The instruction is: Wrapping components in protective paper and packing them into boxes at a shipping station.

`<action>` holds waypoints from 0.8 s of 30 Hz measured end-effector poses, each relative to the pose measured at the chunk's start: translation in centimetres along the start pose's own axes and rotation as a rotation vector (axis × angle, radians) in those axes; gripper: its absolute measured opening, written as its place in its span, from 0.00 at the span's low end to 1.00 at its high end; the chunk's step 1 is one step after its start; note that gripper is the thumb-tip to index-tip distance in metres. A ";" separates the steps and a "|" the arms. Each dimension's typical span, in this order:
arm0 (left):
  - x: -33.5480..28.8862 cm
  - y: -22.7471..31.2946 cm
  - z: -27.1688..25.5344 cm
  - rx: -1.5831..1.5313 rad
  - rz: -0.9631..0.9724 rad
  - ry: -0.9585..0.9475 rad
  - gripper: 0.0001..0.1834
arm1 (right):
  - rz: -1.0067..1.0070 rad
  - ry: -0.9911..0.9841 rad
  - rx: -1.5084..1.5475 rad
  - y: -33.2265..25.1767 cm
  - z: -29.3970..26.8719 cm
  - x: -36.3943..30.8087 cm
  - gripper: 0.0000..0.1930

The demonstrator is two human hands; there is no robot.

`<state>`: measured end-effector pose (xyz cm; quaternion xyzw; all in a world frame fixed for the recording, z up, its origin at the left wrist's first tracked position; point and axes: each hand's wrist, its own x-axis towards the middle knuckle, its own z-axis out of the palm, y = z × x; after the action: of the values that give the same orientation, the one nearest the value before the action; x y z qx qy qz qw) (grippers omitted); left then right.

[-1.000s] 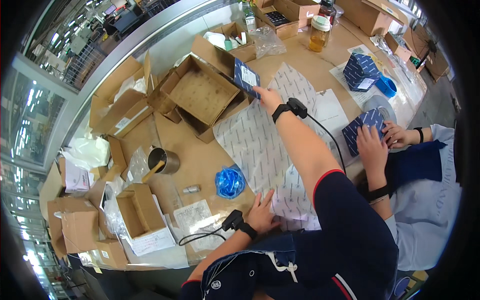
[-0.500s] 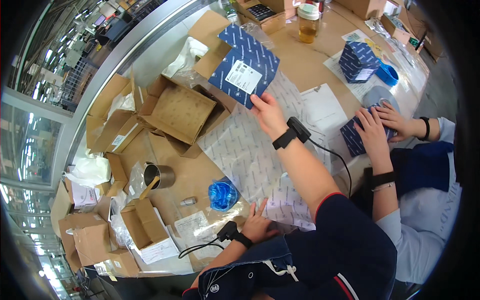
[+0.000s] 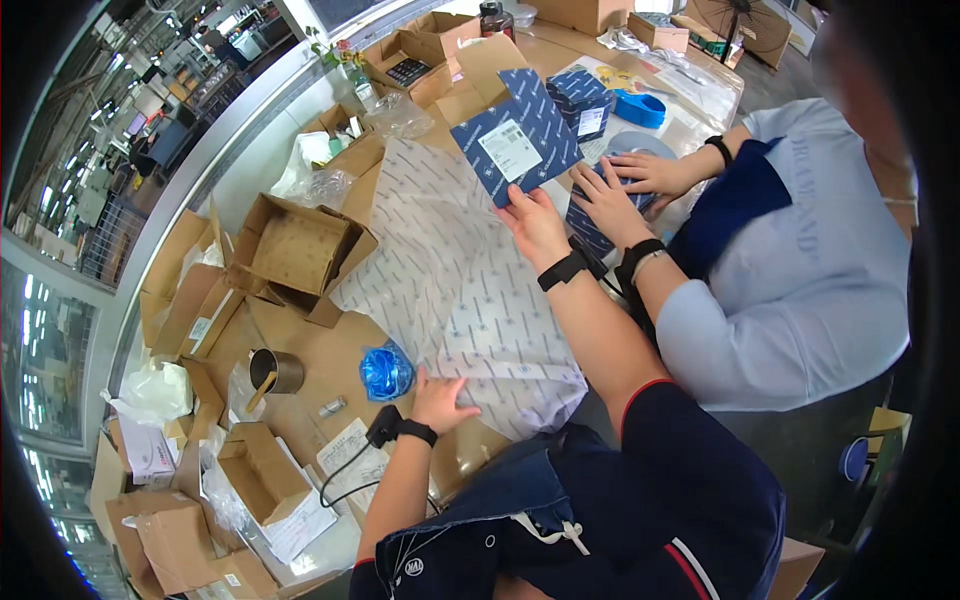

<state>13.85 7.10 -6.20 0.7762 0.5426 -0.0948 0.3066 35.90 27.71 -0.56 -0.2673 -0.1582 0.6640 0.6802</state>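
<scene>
My right hand (image 3: 535, 222) is closed on the lower edge of a dark blue printed carton (image 3: 540, 150), thumb over its front. The carton is held up and tilted, with a white label facing me and a brown flap sticking up behind. My left hand (image 3: 440, 402) lies with fingers apart at the left edge of a thin, whitish patterned wrapping sheet (image 3: 490, 290), which is creased and spread over the table. Close to my left fingertips is a round bundle in blue plastic (image 3: 386, 372).
A co-worker's hands (image 3: 625, 190) rest on another blue carton at the right; a third blue carton (image 3: 580, 100) and a blue tape roll (image 3: 640, 108) stand beyond. Leftward are a metal cup (image 3: 276, 372), a small metal cylinder (image 3: 333, 407) and open cardboard boxes (image 3: 290, 245).
My view has swung rightward, showing more of the co-worker. My left hand has shifted along the wrapping sheet, which lies more spread out near me. The right hand still holds up the carton.
</scene>
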 end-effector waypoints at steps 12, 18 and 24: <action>-0.9 3.1 1.6 0.208 0.121 0.385 0.36 | 0.036 0.064 -0.063 0.1 -3.1 -3.1 0.13; -1.9 6.8 3.8 0.101 0.139 0.221 0.39 | -0.069 0.117 -0.701 1.3 -3.9 -5.9 0.28; -1.3 3.3 2.5 -0.041 0.136 0.091 0.44 | -0.531 -1.102 -1.823 0.9 -1.7 -20.0 0.31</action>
<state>16.81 3.88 -6.37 0.8084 0.5038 -0.0270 0.3031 34.77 7.69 0.30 -0.2939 -0.9243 0.1587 0.1847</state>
